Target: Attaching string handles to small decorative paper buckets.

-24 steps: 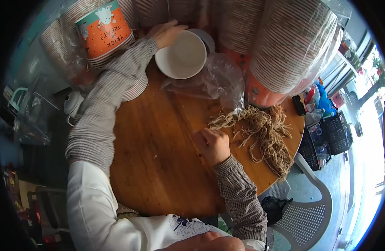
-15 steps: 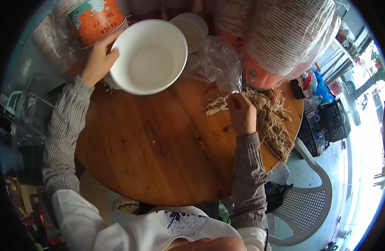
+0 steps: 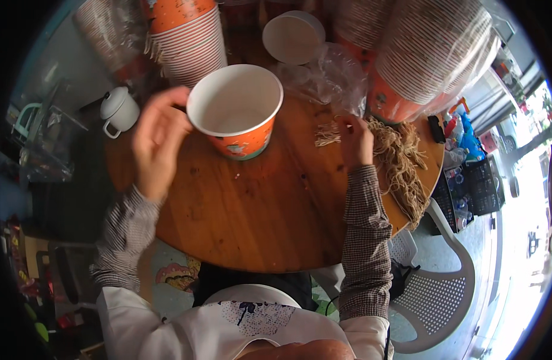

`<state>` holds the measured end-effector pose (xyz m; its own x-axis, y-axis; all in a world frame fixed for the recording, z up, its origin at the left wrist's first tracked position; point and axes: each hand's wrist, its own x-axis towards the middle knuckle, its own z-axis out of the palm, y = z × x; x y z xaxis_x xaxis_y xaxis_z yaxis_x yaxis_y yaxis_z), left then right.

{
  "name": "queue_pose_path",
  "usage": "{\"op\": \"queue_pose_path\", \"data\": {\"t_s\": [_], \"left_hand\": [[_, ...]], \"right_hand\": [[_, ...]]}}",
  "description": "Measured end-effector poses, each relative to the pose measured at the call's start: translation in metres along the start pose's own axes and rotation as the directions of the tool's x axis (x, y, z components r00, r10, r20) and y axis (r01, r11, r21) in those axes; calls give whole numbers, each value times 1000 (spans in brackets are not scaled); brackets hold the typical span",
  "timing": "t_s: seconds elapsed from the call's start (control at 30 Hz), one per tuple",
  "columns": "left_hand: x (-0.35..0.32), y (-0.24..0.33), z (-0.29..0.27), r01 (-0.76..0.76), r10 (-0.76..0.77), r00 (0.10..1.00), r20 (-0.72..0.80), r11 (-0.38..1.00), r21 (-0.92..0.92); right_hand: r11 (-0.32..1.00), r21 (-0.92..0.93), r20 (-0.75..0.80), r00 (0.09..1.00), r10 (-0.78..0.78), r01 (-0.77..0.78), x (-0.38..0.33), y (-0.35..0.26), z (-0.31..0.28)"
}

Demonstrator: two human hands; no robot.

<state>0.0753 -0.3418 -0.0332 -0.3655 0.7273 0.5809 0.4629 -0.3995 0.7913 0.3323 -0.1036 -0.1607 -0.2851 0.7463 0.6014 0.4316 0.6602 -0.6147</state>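
An orange printed paper bucket (image 3: 243,143) with a white inside stands upright on the wooden table, its mouth tipped toward me in view. Beside its left rim is my left hand (image 3: 159,135), slightly blurred, fingers apart and curved, fingertips at or very near the rim. My right hand (image 3: 357,141) is closed in a pinch above the tan strings, and what its fingertips hold is hidden. A short bunch of string ends (image 3: 328,134) pokes out left of that hand; the long bundle of tan strings (image 3: 402,171) lies to its right, reaching the table edge.
Behind the bucket stands a tall stack of orange buckets (image 3: 189,51), strings hanging on its left side. A white bucket (image 3: 294,37) and crumpled clear plastic (image 3: 339,75) lie at the back. Plastic-wrapped stacks (image 3: 435,54) rise at the back right. A grey chair (image 3: 438,300) stands right.
The bucket has come down from the left stack, toward me and right, onto the table. My left hand moved with it and its grip has loosened. My right hand stays by the strings.
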Motion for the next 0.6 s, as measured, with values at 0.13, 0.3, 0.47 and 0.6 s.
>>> {"op": "queue_pose_path", "data": {"t_s": [0.13,0.3,0.47,0.6], "left_hand": [[-44,65,84,-387,420,725,545,904,-183],[-90,186,198,-461,604,128,787,739,-492],[-111,195,197,-669,444,-275,853,549,-501],[-110,169,186,-861,494,-160,855,354,-365]], "right_hand": [[934,270,33,972,232,-232,-2,-10,-2],[949,265,3,985,174,-169,-15,10,-6],[969,217,-3,992,124,-120,-14,12,5],[992,55,28,993,115,-117,-15,13,-2]]}}
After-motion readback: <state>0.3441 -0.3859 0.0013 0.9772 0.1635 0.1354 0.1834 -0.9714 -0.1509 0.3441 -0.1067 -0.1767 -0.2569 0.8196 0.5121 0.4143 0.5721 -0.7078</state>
